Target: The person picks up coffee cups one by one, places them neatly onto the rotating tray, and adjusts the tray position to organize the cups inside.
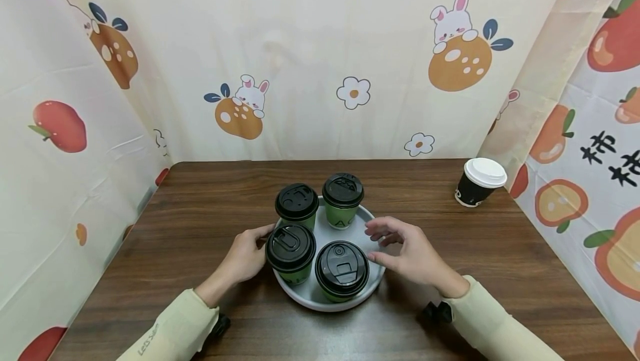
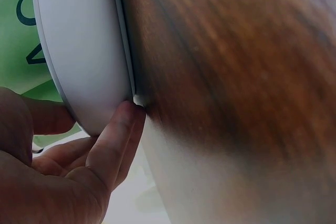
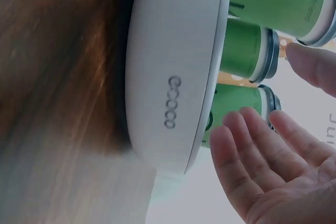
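Observation:
A round light grey tray [image 1: 312, 301] stands on the table, bearing several green paper cups [image 1: 342, 217] with black lids. At the tray's left edge, my left hand [image 1: 248, 254] grips it. In the left wrist view the thumb lies at the upper rim and the fingers [image 2: 111, 142] bend round the outer wall. Beside the right edge, my right hand [image 1: 412, 251] holds nothing, its fingers spread and lightly bent. The right wrist view has that hand [image 3: 278, 166] apart from the tray wall [image 3: 173, 51], which carries printed lettering. The front right cup [image 1: 342, 272] is nearest its thumb.
A black paper cup with a white lid [image 1: 480, 182] stands at the back right of the brown wooden table [image 1: 425, 194]. Printed fabric walls [image 1: 320, 61] rise behind the table and along both sides.

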Available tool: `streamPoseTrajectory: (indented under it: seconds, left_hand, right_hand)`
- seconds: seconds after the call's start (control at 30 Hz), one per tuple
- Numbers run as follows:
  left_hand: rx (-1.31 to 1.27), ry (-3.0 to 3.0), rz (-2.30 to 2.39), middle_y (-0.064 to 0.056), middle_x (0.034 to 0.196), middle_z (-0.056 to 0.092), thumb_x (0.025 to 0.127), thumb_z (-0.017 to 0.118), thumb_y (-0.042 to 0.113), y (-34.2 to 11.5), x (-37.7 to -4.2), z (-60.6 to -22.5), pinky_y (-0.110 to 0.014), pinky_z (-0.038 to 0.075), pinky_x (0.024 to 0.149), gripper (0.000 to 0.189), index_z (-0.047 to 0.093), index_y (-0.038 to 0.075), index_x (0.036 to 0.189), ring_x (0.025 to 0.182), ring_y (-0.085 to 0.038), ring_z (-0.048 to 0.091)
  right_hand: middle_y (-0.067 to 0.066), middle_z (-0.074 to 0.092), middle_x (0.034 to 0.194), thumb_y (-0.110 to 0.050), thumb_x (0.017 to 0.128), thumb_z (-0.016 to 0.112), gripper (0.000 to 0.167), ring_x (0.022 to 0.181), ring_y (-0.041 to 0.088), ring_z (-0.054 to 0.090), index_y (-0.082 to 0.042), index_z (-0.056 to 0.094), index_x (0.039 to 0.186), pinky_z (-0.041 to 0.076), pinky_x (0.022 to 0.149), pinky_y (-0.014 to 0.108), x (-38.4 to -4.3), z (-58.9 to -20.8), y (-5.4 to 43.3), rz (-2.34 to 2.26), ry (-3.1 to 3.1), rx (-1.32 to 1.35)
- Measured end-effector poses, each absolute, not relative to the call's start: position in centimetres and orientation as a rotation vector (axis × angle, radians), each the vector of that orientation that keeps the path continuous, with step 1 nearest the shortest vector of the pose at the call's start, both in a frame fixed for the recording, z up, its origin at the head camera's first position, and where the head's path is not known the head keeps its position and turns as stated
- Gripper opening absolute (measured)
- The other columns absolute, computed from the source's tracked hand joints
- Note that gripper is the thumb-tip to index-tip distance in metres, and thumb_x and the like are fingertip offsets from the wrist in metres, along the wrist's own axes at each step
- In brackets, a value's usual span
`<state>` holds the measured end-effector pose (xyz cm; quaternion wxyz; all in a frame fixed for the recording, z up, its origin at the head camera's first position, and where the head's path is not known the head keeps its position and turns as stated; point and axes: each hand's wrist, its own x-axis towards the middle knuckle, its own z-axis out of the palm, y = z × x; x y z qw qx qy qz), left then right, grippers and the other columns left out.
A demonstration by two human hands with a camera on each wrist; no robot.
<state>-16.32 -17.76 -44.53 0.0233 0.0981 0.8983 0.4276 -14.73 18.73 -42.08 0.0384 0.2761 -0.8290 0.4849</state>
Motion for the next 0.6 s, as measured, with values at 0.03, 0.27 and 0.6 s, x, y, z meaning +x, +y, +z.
streamPoseTrajectory:
  seconds: [0.03, 0.27, 0.6]
  left_hand:
    - [0.303, 2.781, 1.325, -0.008, 0.116, 0.073, 0.101, 0.064, 0.015, -17.8, -16.3, -44.5, -0.051, 0.050, 0.103, 0.043, 0.060, 0.001, 0.142, 0.117, -0.028, 0.064]
    - [0.301, 2.771, 1.329, -0.010, 0.119, 0.072, 0.102, 0.064, 0.015, -17.8, -16.2, -44.5, -0.051, 0.050, 0.103, 0.043, 0.059, 0.000, 0.142, 0.117, -0.029, 0.065]
    - [0.300, 2.769, 1.328, -0.009, 0.118, 0.073, 0.102, 0.064, 0.016, -17.8, -16.3, -44.5, -0.051, 0.051, 0.101, 0.043, 0.059, 0.000, 0.142, 0.114, -0.028, 0.066]
  right_hand:
    - [0.012, 0.072, 0.115, -0.006, 0.081, 0.087, 0.048, 0.100, 0.032, 0.070, -0.016, 0.066, 0.124, 0.061, 0.081, 0.041, -14.8, -42.1, 18.8, 1.485, -2.542, 0.826]
    - [0.014, 0.072, 0.112, -0.006, 0.085, 0.084, 0.040, 0.095, 0.035, 0.070, -0.012, 0.067, 0.121, 0.061, 0.080, 0.043, -15.5, -42.1, 19.2, 1.479, -2.549, 0.724]
    - [0.012, 0.073, 0.110, -0.010, 0.088, 0.082, 0.034, 0.089, 0.018, 0.071, -0.012, 0.068, 0.119, 0.060, 0.080, 0.045, -16.4, -42.3, 19.5, 1.407, -2.561, 0.617]
